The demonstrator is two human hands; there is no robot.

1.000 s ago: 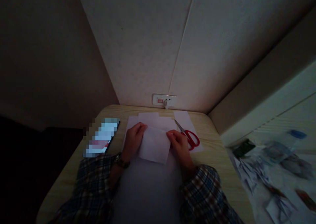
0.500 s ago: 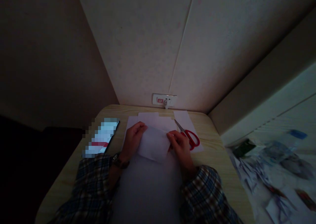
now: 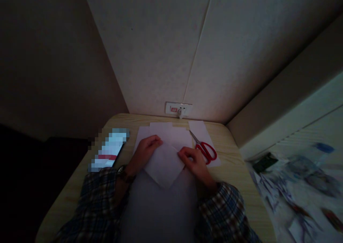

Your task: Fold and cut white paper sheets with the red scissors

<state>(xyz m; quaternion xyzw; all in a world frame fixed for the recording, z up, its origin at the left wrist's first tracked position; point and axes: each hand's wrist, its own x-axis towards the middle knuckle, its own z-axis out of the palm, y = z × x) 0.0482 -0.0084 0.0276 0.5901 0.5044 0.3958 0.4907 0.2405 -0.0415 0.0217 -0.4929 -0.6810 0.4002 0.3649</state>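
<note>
A small white sheet of paper (image 3: 165, 166) is held between my two hands, turned so that one corner points toward me. My left hand (image 3: 146, 150) pinches its upper left edge between thumb and fingers. At the right edge, my right hand (image 3: 193, 161) is closed on the paper, its fingers curled. Beneath lie more white sheets (image 3: 160, 214), spread over the middle of the table. Red-handled scissors (image 3: 206, 150) rest just beyond my right hand, on a white paper strip (image 3: 199, 128), blades pointing to the wall.
A lit phone (image 3: 111, 150), its screen blurred, lies at the left of the wooden table (image 3: 235, 193). A wall socket (image 3: 178, 109) with a plug is behind the table. To the right, lower down, are a clear bottle with a blue cap (image 3: 324, 147) and paper scraps (image 3: 268, 194).
The small paper has turned so a corner now points at me. My left hand has come slightly lower, and my right hand has shifted a little down with the paper.
</note>
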